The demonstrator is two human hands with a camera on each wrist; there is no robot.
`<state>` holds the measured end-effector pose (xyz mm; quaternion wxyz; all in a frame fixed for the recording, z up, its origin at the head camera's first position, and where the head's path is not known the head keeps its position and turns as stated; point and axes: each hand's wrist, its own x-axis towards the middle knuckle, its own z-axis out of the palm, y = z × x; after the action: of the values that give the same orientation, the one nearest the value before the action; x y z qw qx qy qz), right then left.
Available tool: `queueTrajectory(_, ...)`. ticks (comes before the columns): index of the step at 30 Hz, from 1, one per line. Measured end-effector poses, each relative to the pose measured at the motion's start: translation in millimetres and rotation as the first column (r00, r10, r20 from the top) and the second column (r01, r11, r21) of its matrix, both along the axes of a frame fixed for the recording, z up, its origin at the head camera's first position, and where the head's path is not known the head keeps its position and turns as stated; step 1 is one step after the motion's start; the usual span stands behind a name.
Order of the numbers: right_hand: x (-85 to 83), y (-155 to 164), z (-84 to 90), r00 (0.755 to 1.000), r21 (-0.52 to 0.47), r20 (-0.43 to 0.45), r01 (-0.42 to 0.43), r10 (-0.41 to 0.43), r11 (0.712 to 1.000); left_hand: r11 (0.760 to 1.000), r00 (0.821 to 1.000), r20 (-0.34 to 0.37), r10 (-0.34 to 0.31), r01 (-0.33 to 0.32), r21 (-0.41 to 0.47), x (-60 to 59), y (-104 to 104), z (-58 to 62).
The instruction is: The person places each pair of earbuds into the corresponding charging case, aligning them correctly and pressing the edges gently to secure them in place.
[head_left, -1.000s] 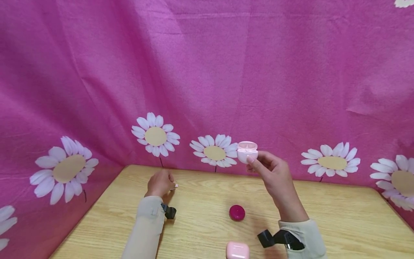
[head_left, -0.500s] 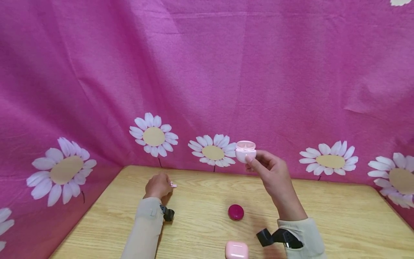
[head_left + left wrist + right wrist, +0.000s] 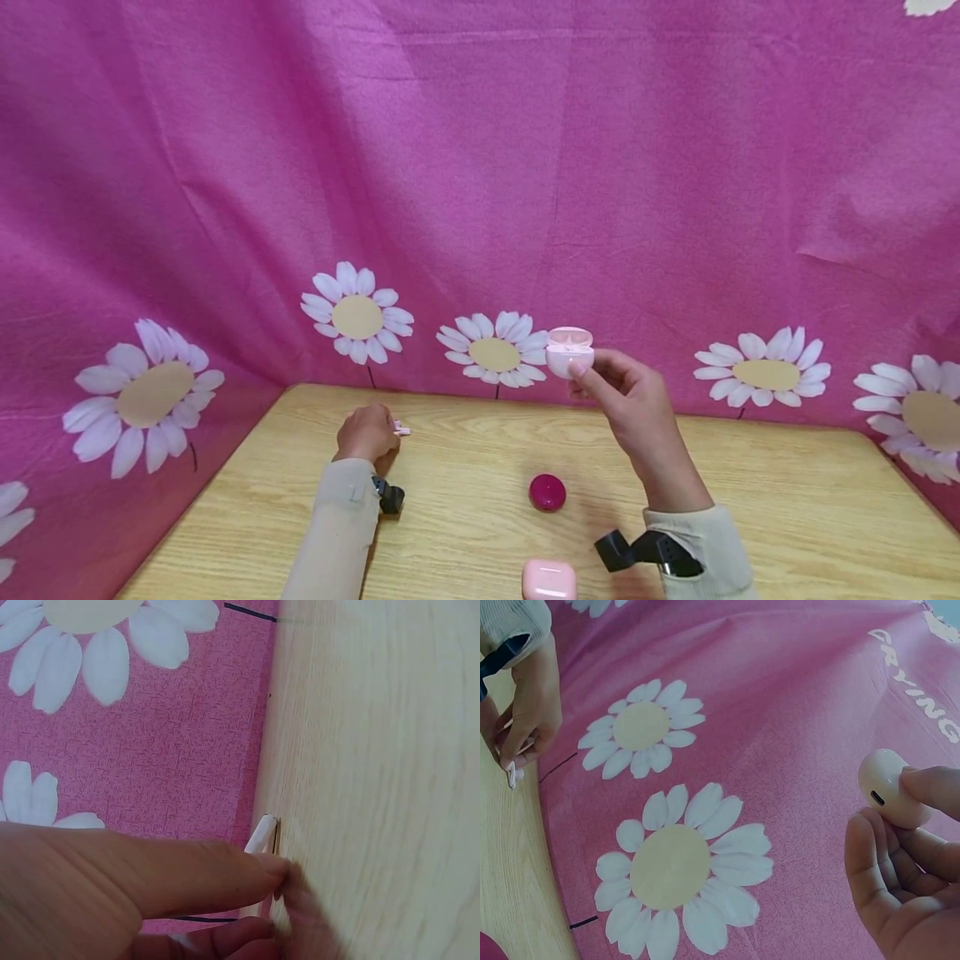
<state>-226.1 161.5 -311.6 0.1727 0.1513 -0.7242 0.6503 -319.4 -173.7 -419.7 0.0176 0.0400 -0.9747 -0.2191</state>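
Observation:
My left hand (image 3: 366, 435) is low over the back left of the wooden table, pinching a pale pink earbud (image 3: 403, 432). In the left wrist view the earbud's stem (image 3: 261, 832) sticks out past the thumb; the fingers hide the rest. Whether a second earbud is with it, I cannot tell. Raised above the table, my right hand (image 3: 641, 417) holds a pale pink earbud case (image 3: 570, 361) between thumb and fingers, its lid up. From the right wrist, the case (image 3: 889, 780) shows its rounded underside and a dark charging port.
A dark magenta round case (image 3: 547, 492) lies mid-table, with a glossy pink rounded case (image 3: 550, 580) nearer the front edge. Pink flowered cloth (image 3: 637, 208) hangs behind and at the sides of the table (image 3: 465, 467). Each wrist wears a black camera mount (image 3: 648, 552).
The left hand has shifted very slightly, and more of the earbud shows beyond its fingertips than a second ago. The right hand and the case stay almost still.

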Motion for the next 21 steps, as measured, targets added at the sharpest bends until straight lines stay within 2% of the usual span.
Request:
queueTrajectory(13, 0.8, 0.7, 0.0, 1.0, -0.007, -0.002, -0.009, 0.009, 1.0, 1.0, 1.0, 0.016, 0.004, -0.004, -0.008, 0.9, 0.8, 1.1)
queueTrajectory(21, 0.0, 1.0, 0.1, 1.0, -0.027, -0.02, -0.024, 0.023, 0.999, 1.0, 1.0, 0.01, -0.017, 0.017, 0.009, 2.1, 1.7, 1.9)
